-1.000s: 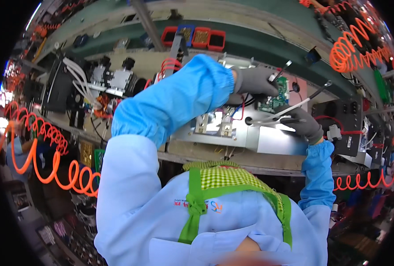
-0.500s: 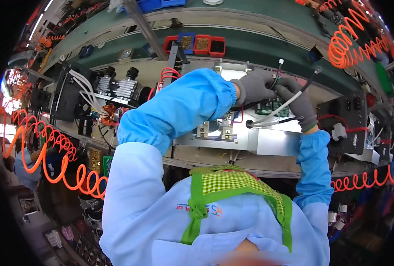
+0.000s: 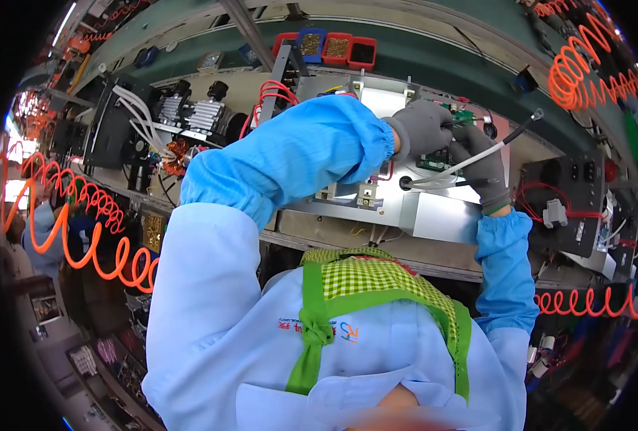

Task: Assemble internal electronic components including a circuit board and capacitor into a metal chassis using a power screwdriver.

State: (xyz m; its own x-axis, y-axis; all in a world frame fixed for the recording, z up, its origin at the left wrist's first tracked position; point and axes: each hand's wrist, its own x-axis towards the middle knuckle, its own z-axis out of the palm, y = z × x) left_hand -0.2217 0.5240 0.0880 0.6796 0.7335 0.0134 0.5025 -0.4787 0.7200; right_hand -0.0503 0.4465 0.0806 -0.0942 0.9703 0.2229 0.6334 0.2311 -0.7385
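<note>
Both hands wear grey gloves and meet over an open metal chassis (image 3: 445,223) with a green circuit board (image 3: 434,159) in it. The fingers of my left hand (image 3: 425,128) are closed in a pinch near the board's far side. Fingertips of my right hand (image 3: 483,169) are bent together beside them. What lies between the fingers is too small and covered to make out. A thick white cable (image 3: 463,165) with a black sleeve and a ring terminal (image 3: 537,115) rises from a hole in the chassis and passes across my right hand.
A black panel (image 3: 560,201) with red wires stands at the right. At the left is another unit with silver heat sinks (image 3: 193,115). Red and blue bins (image 3: 337,49) of small parts sit at the back. Orange coiled hoses (image 3: 67,230) hang on both sides.
The thin dark wire with a white tip that stood up between my fingers no longer stands upright there. Both hands stay close together, lower and slightly shifted over the board.
</note>
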